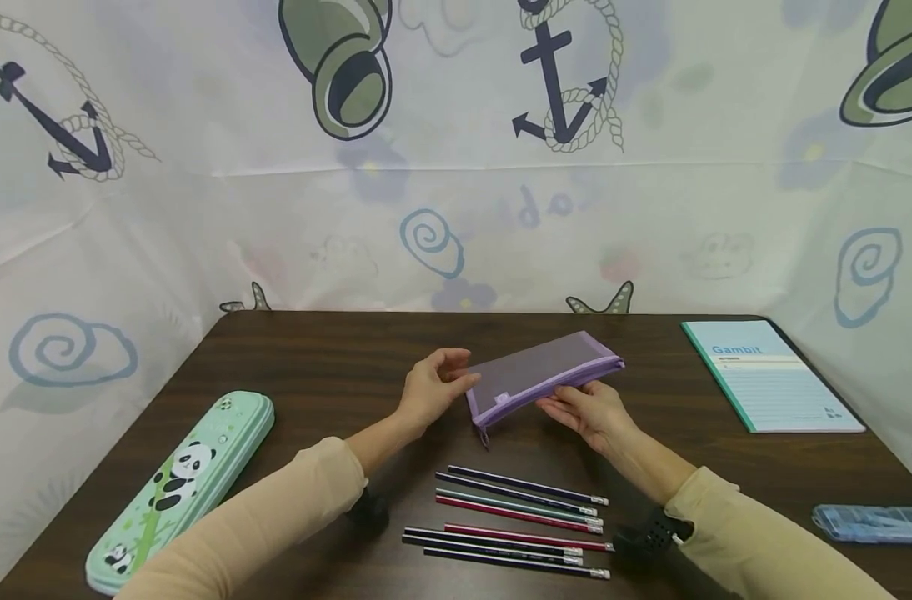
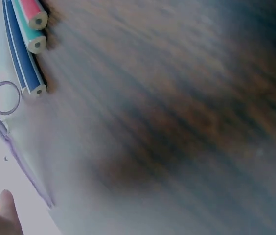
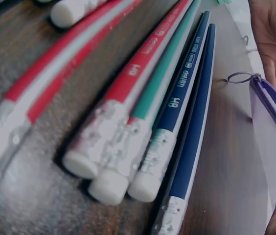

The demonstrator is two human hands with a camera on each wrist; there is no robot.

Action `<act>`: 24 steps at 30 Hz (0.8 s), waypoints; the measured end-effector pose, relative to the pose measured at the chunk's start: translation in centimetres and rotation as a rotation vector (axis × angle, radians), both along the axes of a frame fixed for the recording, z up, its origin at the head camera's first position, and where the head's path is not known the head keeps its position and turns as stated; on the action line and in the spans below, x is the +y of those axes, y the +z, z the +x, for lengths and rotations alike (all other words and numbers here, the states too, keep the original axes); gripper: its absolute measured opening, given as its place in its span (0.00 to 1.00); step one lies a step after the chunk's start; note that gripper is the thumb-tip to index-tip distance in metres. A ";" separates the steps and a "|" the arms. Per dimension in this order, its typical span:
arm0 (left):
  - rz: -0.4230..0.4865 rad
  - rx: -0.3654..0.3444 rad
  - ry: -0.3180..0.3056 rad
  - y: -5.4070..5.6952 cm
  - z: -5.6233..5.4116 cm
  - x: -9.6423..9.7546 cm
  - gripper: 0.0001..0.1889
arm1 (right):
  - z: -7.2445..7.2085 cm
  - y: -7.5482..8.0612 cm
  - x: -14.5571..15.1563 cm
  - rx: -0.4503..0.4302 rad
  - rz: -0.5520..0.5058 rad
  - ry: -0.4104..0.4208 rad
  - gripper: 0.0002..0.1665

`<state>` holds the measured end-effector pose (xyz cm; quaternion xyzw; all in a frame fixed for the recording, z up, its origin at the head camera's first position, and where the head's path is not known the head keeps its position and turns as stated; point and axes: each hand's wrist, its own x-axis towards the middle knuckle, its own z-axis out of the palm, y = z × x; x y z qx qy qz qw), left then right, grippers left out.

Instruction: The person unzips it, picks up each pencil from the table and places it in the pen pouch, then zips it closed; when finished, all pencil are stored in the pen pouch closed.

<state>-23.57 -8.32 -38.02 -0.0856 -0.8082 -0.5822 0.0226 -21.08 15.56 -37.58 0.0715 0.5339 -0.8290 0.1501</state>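
Observation:
A purple zippered mesh pencil pouch (image 1: 538,375) is tilted above the table, its zipper side facing me. My left hand (image 1: 435,390) pinches its left edge between thumb and bent fingers. Along the front zipper edge, my right hand (image 1: 587,414) holds the pouch with thumb and fingers. A ring zipper pull (image 3: 239,77) hangs at the left front corner. Below the pouch, several pencils (image 1: 519,487) lie roughly side by side, dark blue, green, red and black, their white erasers (image 3: 109,188) toward my right arm.
A mint green panda pencil case (image 1: 193,475) lies at the left. On the right are a notebook (image 1: 771,375) with a teal spine and, nearer me, a small translucent blue box (image 1: 872,524). Patterned cloth walls (image 1: 456,192) enclose the dark wooden table (image 1: 313,350).

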 end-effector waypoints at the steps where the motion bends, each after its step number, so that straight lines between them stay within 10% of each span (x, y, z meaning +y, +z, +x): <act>1: -0.017 0.026 -0.048 0.1 0.1 0.2 0.20 | 0.0 0.0 0.0 -0.003 0.004 0.000 0.10; 9: -0.155 0.203 -0.336 0.2 0.4 2.3 0.26 | -0.3 -0.1 0.0 -0.001 0.016 0.030 0.11; 24: -0.240 0.308 -0.286 0.2 0.3 3.4 0.13 | -1.2 0.2 0.4 0.002 0.065 0.144 0.12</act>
